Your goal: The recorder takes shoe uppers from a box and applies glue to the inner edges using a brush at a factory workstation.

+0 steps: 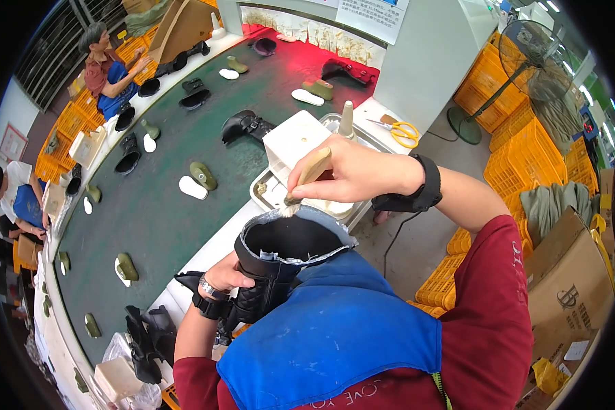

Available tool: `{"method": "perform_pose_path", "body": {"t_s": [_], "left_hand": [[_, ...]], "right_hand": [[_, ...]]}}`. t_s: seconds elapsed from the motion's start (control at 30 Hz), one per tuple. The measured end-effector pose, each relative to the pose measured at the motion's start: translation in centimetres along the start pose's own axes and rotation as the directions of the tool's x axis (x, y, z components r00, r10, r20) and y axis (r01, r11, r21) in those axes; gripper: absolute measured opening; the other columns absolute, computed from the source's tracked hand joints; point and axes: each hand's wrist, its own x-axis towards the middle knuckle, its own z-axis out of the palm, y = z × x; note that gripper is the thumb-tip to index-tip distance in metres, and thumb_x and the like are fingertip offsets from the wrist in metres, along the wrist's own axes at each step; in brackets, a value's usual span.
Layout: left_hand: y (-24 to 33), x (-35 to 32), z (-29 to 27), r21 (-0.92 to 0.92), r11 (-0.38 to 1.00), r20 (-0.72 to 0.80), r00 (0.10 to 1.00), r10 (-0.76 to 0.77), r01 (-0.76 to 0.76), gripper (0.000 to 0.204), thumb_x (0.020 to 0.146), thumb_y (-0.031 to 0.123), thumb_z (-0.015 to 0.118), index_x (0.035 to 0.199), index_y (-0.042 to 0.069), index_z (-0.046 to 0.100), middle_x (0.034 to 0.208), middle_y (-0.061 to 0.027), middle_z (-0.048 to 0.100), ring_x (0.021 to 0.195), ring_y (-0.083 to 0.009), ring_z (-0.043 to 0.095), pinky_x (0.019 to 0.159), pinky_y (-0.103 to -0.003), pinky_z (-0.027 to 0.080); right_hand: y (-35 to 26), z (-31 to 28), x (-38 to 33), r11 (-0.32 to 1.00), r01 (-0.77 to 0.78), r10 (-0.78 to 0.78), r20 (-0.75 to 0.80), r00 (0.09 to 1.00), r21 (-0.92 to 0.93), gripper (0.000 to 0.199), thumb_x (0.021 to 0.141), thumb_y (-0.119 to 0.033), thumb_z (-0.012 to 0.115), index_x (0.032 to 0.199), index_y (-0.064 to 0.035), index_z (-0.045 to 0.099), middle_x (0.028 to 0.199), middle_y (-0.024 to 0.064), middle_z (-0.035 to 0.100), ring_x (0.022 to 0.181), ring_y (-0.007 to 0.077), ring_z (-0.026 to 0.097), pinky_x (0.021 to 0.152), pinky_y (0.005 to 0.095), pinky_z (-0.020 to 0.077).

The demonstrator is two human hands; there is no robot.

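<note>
My left hand (pixel 227 275) grips the shaft of a black boot (pixel 266 283), its wide opening tilted up in front of my blue apron (pixel 335 331). The opening has a ragged grey-white edge, and the lower part of the boot is mostly hidden. My right hand (pixel 355 171) is closed round the wooden handle of a brush (pixel 316 165). Its pale bristles (pixel 289 208) touch the far rim of the boot opening. Behind that rim lies a metal tray (pixel 258 193) with a white box (pixel 295 140) and a pale cone-shaped bottle (pixel 346 119).
A green conveyor belt (pixel 164 225) carries black boots (pixel 246 126), white insoles (pixel 193 188) and green shoe forms (pixel 203 175). Yellow-handled scissors (pixel 404 134) lie beyond the tray. Orange crates (pixel 526 160) and a standing fan (pixel 526 61) are at right. Co-workers (pixel 109 75) sit across the belt.
</note>
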Motion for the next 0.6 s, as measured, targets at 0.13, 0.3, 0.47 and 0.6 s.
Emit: {"method": "perform_pose_path", "body": {"t_s": [0.13,0.3,0.47,0.6], "left_hand": [[0.1,-0.2,0.0,0.025,1.0,-0.016,1.0,-0.005,0.005,0.091,0.056,0.029,0.08,0.131,0.002,0.036,0.123,-0.006,0.047,0.109,-0.0156,0.044,0.096,-0.031,0.033],[0.3,-0.3,-0.2,0.026,1.0,-0.017,1.0,-0.008,0.009,0.091,0.056,0.028,0.079,0.131,0.002,0.035,0.123,-0.006,0.047,0.109,-0.0156,0.044,0.096,-0.031,0.033],[1.4,-0.3,0.3,0.075,0.997,0.003,1.0,-0.019,0.019,0.092,0.057,0.028,0.079,0.132,0.001,0.034,0.125,-0.0068,0.046,0.111,-0.0163,0.043,0.098,-0.031,0.032],[1.7,-1.3,0.6,0.083,0.996,-0.048,0.999,-0.023,0.027,0.095,0.057,0.029,0.079,0.133,0.001,0.031,0.128,-0.0077,0.042,0.115,-0.0167,0.04,0.1,-0.032,0.03]], "right_hand": [[-0.2,-0.6,-0.5,0.994,-0.106,0.107,0.016,0.994,-0.03,0.022,0.081,-0.018,0.059,0.075,0.0031,0.061,0.077,0.0081,0.065,0.06,0.0134,0.057,0.056,0.0267,0.0453],[-1.2,-0.3,0.1,0.997,-0.067,0.069,-0.034,0.997,0.044,0.02,0.081,-0.018,0.06,0.079,0.002,0.062,0.071,0.0069,0.062,0.059,0.0115,0.055,0.056,0.0251,0.0441],[-0.4,0.9,0.9,0.994,-0.001,0.006,-0.04,0.999,0.108,0.019,0.082,-0.018,0.059,0.085,-0.0001,0.063,0.066,0.0045,0.059,0.056,0.0092,0.05,0.054,0.0234,0.0424],[1.5,0.8,0.6,0.991,-0.133,0.133,0.0,0.991,0.012,0.021,0.083,-0.02,0.059,0.086,0.0008,0.063,0.065,0.005,0.059,0.057,0.0079,0.053,0.052,0.0232,0.0434]]}}
